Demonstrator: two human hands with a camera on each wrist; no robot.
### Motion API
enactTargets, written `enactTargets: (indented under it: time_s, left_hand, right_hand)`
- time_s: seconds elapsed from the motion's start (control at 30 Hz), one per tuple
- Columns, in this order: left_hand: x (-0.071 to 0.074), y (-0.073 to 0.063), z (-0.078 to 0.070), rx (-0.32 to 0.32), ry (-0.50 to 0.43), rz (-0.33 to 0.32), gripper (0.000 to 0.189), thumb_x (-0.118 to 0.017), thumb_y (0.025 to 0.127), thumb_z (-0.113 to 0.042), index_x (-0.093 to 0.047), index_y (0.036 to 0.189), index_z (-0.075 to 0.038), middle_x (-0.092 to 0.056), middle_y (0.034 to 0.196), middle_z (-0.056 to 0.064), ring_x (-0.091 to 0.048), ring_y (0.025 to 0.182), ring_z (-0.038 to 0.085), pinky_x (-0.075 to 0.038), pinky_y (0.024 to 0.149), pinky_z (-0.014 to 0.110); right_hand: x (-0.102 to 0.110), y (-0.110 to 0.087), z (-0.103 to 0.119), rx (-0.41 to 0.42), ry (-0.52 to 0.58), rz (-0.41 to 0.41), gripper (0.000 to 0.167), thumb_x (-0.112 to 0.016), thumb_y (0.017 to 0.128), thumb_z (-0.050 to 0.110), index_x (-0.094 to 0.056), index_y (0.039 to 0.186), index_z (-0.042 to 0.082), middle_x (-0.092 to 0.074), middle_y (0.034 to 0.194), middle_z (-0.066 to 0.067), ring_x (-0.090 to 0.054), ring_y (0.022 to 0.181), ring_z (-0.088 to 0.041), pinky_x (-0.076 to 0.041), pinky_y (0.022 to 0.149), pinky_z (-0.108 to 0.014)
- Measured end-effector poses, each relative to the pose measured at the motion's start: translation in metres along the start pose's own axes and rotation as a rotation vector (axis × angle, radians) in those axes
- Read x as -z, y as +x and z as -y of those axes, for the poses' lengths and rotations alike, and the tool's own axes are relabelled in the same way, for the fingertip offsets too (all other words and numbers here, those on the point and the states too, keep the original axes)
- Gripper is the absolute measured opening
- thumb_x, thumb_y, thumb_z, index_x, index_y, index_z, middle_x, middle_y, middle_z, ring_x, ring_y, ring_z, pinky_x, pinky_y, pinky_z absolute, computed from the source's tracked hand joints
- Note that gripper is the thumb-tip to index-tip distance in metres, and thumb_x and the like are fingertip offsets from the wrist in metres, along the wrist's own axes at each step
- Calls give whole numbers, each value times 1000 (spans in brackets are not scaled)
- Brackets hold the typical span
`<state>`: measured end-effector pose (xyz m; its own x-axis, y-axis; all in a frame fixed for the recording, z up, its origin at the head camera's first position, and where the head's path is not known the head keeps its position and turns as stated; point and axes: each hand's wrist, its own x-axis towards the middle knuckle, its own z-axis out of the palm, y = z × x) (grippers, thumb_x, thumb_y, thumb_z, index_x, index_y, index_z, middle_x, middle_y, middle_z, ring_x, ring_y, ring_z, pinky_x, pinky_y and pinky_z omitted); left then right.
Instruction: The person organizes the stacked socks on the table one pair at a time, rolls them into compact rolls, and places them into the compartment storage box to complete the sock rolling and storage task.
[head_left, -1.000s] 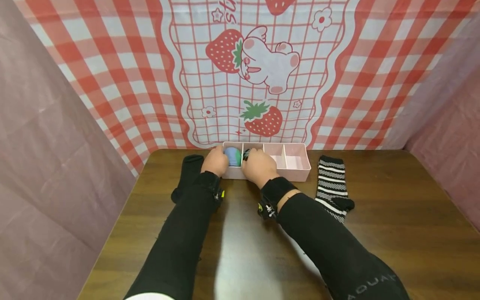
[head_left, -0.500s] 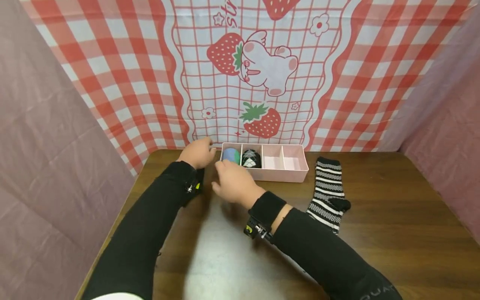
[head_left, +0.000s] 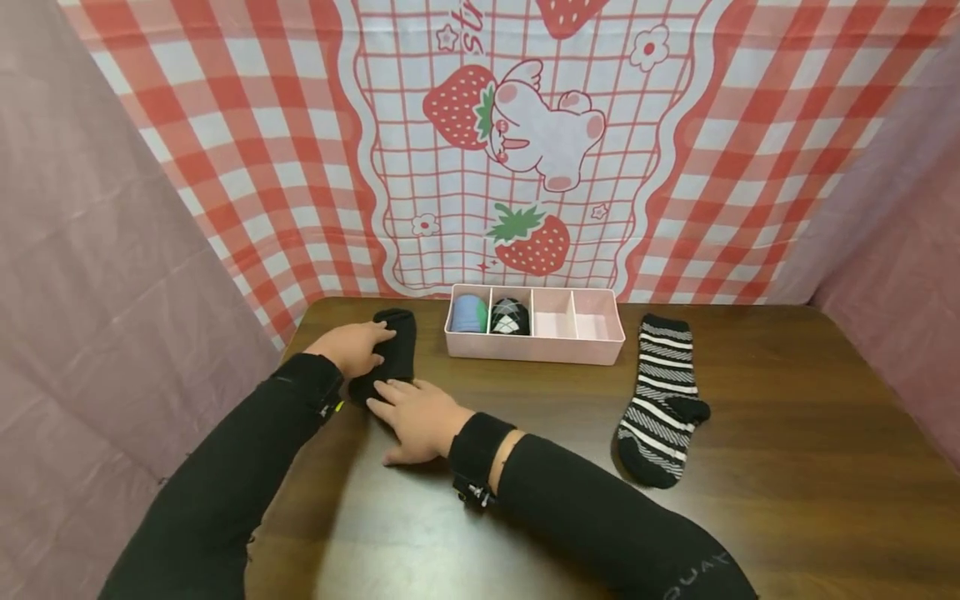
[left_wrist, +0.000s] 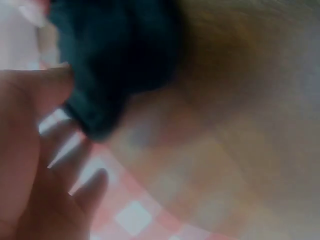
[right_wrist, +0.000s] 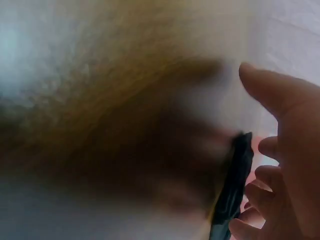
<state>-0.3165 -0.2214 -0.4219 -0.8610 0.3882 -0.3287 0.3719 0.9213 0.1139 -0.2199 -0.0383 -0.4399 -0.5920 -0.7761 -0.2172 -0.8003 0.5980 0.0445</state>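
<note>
- A black sock [head_left: 402,354] lies lengthwise away from us, partly under our nearer left hand [head_left: 348,348], its fingers loosely extended.
- Our right hand [head_left: 423,421], fingers spread, meets its near end.

The head view is evenly bright and mostly sharp, with whitish glare on the wooden tabletop [head_left: 412,533] and a soft shadow beside the left sleeve [head_left: 225,475]. Both wrist views are hazy: blur smears the black sock [left_wrist: 117,47] in the left, and a broad dark shadow crosses the right.
</note>
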Motion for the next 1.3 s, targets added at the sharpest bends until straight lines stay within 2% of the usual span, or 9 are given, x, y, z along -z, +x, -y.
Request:
enactTargets:
  time_s: [0.17,0.3,0.43,0.57,0.8,1.03,1.3]
  left_hand:
    - [-12,-1,5,-39,37,11,64,-68,100,-15,-41,158,-8,-29,165,19,-30,149,41,-29,117,57]
    - [-11,1,0,-48,47,21,62,-68,100,-12,-44,156,-7,-31,164,19,-31,149,40,-27,119,56]
    - [-6,2,-5,-10,25,53,62,-67,100,-9,-44,157,-8,-32,164,17,-35,147,40,-34,115,55]
    - [-7,3,-7,13,2,69,61,-65,101,-8,-42,158,-9,-30,165,16,-32,148,40,-33,116,56]
    - [-10,1,-18,18,-30,73,61,-64,101,-9,-42,158,-10,-28,166,15,-31,149,39,-32,117,55]
    - [-16,-8,-27,4,-31,74,61,-65,101,-9,-42,158,-9,-29,166,16,-34,148,39,-39,113,52]
    - [-28,-19,-43,-67,-10,33,60,-65,101,-10,-44,157,-7,-33,163,17,-34,149,34,-34,116,50]
  right_hand:
    - [-3,8,4,-31,5,47,94,-53,91,77,-31,164,22,-23,169,0,-16,156,-19,-20,123,-45]
    - [-5,13,2,-52,14,31,99,-51,89,80,-31,164,18,-28,167,0,-17,156,-21,-17,124,-46]
    - [-10,17,0,-72,30,5,102,-50,88,83,-31,163,17,-28,167,-2,-16,156,-24,-15,123,-49]
    - [-14,18,1,-94,46,5,99,-49,86,85,-40,159,19,-30,166,-5,-17,155,-29,-13,122,-55]
    - [1,4,-4,-90,147,15,90,-57,87,79,-49,154,19,-44,158,-3,-36,147,-28,-25,118,-55]
    - [-4,-6,-14,-110,351,-1,81,-57,92,73,-50,154,21,-47,156,2,-39,146,-20,-23,119,-57]
    - [-9,-34,-15,-34,329,-23,73,-61,95,64,-56,150,17,-50,154,0,-41,145,-19,-29,118,-50]
